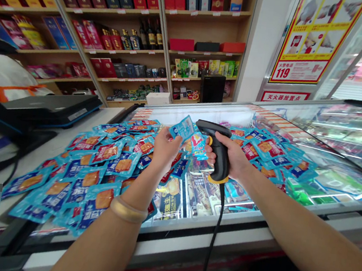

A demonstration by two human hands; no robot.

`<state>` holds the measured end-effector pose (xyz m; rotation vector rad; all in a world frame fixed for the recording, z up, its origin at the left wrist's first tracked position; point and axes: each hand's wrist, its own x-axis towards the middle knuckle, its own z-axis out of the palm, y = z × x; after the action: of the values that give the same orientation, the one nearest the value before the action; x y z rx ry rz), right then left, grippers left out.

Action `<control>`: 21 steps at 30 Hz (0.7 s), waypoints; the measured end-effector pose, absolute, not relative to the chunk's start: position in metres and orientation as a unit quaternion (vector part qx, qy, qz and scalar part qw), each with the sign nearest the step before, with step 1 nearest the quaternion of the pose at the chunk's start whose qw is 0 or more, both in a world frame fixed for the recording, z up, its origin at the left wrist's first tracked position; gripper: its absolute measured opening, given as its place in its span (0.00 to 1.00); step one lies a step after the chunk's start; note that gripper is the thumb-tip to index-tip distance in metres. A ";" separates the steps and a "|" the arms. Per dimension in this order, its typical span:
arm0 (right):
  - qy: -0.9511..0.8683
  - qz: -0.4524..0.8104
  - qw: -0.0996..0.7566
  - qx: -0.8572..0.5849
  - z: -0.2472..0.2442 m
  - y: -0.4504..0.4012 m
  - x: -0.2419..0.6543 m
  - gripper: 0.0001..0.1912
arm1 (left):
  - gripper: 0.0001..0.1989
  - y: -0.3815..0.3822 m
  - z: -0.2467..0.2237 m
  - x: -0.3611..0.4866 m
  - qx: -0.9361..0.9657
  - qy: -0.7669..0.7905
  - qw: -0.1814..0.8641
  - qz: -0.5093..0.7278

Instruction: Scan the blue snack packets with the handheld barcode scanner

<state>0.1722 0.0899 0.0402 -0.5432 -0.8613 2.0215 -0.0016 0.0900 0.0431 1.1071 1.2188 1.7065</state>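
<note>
My left hand point(166, 146) pinches a small light-blue snack packet point(184, 128), its back turned partly towards me. My right hand point(231, 151) grips a black and yellow barcode scanner point(220, 156) by the handle, and its cable hangs down in front of the freezer. Between the hands is a second packet, blue with a red and white print point(199, 146); it touches the fingers of my right hand, and I cannot tell which hand bears it. A large pile of blue snack packets point(107, 154) spreads left of the hands, and another pile point(266, 150) lies to the right.
The piles lie on the glass top of a chest freezer point(195, 227) with packaged goods inside. A black weighing scale point(53, 106) stands on the counter at left. Shelves point(124, 11) of boxes and bottles fill the back. A red and yellow poster point(315, 42) hangs at right.
</note>
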 end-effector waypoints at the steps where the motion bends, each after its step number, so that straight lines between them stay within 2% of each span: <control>1: -0.344 0.809 0.424 -0.218 0.041 0.089 0.172 0.13 | 0.11 0.090 0.044 -0.001 0.435 0.476 0.374 0.667; 14: -0.346 0.807 0.416 -0.239 0.044 0.087 0.171 0.14 | 0.11 0.092 0.040 -0.002 0.459 0.496 0.347 0.651; 21: -0.326 0.805 0.432 -0.243 0.050 0.085 0.170 0.14 | 0.08 0.096 0.033 -0.004 0.516 0.508 0.289 0.626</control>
<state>0.1698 0.0850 0.0500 -0.6066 -0.8116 2.0072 -0.0042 0.0961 0.0332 1.3774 1.3558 1.6714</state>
